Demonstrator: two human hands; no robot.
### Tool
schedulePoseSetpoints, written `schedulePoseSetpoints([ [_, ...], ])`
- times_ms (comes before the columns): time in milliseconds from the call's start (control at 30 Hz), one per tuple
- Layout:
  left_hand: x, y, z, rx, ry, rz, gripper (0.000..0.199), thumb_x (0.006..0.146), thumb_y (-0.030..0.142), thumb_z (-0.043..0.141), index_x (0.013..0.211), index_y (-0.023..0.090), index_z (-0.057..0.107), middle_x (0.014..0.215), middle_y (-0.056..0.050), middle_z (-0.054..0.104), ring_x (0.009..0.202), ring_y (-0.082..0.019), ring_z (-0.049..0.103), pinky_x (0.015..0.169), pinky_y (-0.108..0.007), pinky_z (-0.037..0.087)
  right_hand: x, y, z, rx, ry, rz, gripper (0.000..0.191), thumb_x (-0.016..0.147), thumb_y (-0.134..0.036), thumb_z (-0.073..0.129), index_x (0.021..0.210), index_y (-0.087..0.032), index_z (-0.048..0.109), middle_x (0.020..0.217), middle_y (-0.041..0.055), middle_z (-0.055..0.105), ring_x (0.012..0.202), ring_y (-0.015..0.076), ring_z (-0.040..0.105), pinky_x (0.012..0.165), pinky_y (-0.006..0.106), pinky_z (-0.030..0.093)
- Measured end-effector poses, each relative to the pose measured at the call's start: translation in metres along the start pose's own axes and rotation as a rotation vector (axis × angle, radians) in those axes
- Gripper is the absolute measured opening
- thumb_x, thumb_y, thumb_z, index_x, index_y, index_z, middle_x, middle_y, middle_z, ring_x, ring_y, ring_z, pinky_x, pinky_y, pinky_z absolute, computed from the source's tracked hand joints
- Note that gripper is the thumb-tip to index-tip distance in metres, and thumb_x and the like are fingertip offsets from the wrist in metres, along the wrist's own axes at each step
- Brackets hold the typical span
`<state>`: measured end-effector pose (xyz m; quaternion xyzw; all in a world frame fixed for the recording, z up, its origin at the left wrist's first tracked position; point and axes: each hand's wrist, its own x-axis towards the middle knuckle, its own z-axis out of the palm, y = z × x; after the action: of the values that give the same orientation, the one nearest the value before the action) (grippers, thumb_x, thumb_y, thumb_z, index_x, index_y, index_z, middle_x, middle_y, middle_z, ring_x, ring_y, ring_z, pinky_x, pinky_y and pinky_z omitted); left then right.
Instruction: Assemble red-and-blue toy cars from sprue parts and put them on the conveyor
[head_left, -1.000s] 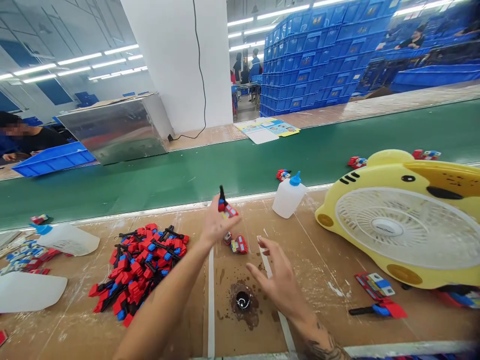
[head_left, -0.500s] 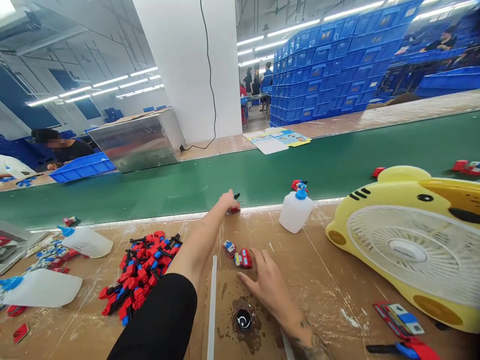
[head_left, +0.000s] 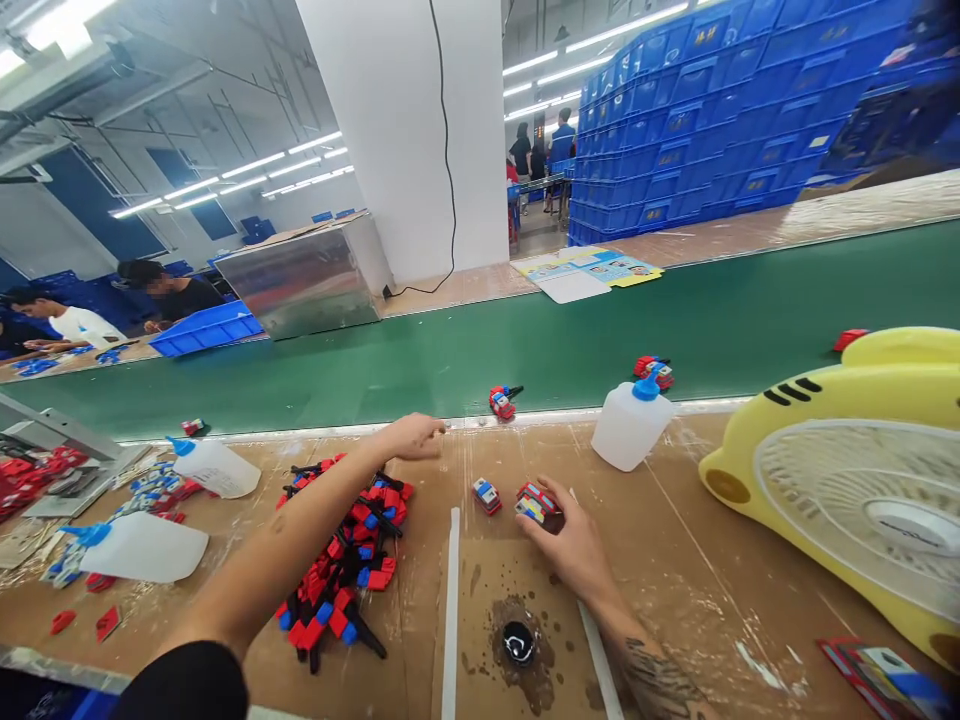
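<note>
My left hand (head_left: 416, 437) is over the table's far edge beside the green belt, fingers loosely apart with nothing visible in them. To its right, a red and blue toy piece with a black rod (head_left: 502, 402) lies on the belt's near edge. The thumb and fingers of my right hand (head_left: 574, 540) close around a red, yellow and grey toy part (head_left: 535, 503). Left of that part, a small white, blue and red part (head_left: 487, 495) lies on the cardboard. A heap of red and blue pieces with black rods (head_left: 341, 560) lies partly under my left forearm.
A small black cup of liquid (head_left: 517, 642) stands between white strips. White bottles (head_left: 632, 425) with blue nozzles stand or lie on both sides. A yellow fan (head_left: 847, 480) fills the right. People, one in a white top (head_left: 86, 325), sit beyond the green belt (head_left: 405, 355).
My left hand has let go of the toy piece on the belt and drawn back to the left. My right hand has closed on the red and yellow part. The view has shifted left.
</note>
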<state>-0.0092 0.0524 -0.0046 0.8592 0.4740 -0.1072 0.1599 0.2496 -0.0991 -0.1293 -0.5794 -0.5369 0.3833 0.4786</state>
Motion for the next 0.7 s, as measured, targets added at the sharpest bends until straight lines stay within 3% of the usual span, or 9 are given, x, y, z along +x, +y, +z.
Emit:
schedulePoseSetpoints([
  [100, -0.05, -0.006, 0.015, 0.075, -0.152, 0.042, 0.06, 0.065, 0.037, 0.079, 0.122, 0.024, 0.065, 0.111, -0.008, 0.07, 0.101, -0.029, 0.065, 0.084, -0.033, 0.049, -0.011, 0.002, -0.009, 0.36, 0.001, 0.138, 0.062, 0.073, -0.045, 0.077, 0.125, -0.018, 0.056, 0.111, 0.0128, 0.073, 0.098, 0.0294, 0.069, 0.089, 0.043, 0.054],
  [167, -0.074, -0.008, 0.029, 0.172, -0.203, 0.04, 0.068, 0.059, 0.039, 0.082, 0.123, 0.024, 0.064, 0.117, -0.013, 0.066, 0.106, -0.035, 0.062, 0.086, -0.039, 0.049, -0.022, 0.006, -0.015, 0.486, 0.031, 0.182, 0.058, 0.071, -0.046, 0.08, 0.118, -0.017, 0.061, 0.111, 0.0131, 0.073, 0.101, 0.0289, 0.068, 0.09, 0.041, 0.053],
  [267, -0.086, -0.011, 0.044, 0.25, -0.201, 0.024, 0.063, 0.062, 0.044, 0.079, 0.118, 0.02, 0.067, 0.123, -0.019, 0.059, 0.11, -0.04, 0.057, 0.09, -0.048, 0.046, -0.03, 0.009, -0.022, 0.555, 0.082, 0.215, 0.053, 0.07, -0.047, 0.082, 0.112, -0.019, 0.066, 0.11, 0.012, 0.074, 0.103, 0.029, 0.067, 0.087, 0.038, 0.054],
  [333, -0.084, -0.013, 0.047, 0.225, -0.199, 0.02, 0.054, 0.065, 0.049, 0.076, 0.11, 0.02, 0.07, 0.116, -0.018, 0.062, 0.105, -0.038, 0.06, 0.087, -0.046, 0.047, -0.021, 0.006, -0.022, 0.566, 0.053, 0.199, 0.049, 0.072, -0.048, 0.081, 0.11, -0.02, 0.068, 0.108, 0.0108, 0.075, 0.101, 0.0279, 0.067, 0.085, 0.037, 0.054],
  [467, -0.069, -0.015, 0.042, 0.184, -0.206, 0.012, 0.046, 0.072, 0.054, 0.069, 0.102, 0.02, 0.072, 0.101, -0.013, 0.067, 0.092, -0.031, 0.065, 0.079, -0.037, 0.05, 0.037, -0.009, -0.005, 0.553, -0.065, 0.085, 0.044, 0.073, -0.051, 0.079, 0.103, -0.02, 0.071, 0.103, 0.0087, 0.075, 0.097, 0.0248, 0.068, 0.088, 0.036, 0.052],
  [600, -0.051, -0.018, 0.039, 0.176, -0.162, -0.017, 0.023, 0.077, 0.027, 0.063, 0.098, 0.022, 0.073, 0.093, -0.007, 0.072, 0.085, -0.024, 0.067, 0.074, -0.03, 0.051, 0.118, -0.021, 0.022, 0.499, -0.123, 0.03, 0.029, 0.083, -0.04, 0.075, 0.097, -0.015, 0.07, 0.094, 0.0052, 0.073, 0.087, 0.0201, 0.069, 0.083, 0.037, 0.055],
  [700, -0.043, -0.021, 0.037, 0.17, -0.069, -0.044, 0.028, 0.071, 0.01, 0.059, 0.093, 0.022, 0.072, 0.089, -0.005, 0.074, 0.085, -0.023, 0.067, 0.074, -0.028, 0.051, 0.159, -0.024, 0.033, 0.433, -0.118, 0.014, 0.02, 0.094, -0.032, 0.064, 0.103, -0.014, 0.065, 0.1, 0.0047, 0.069, 0.084, 0.0182, 0.068, 0.077, 0.037, 0.057],
])
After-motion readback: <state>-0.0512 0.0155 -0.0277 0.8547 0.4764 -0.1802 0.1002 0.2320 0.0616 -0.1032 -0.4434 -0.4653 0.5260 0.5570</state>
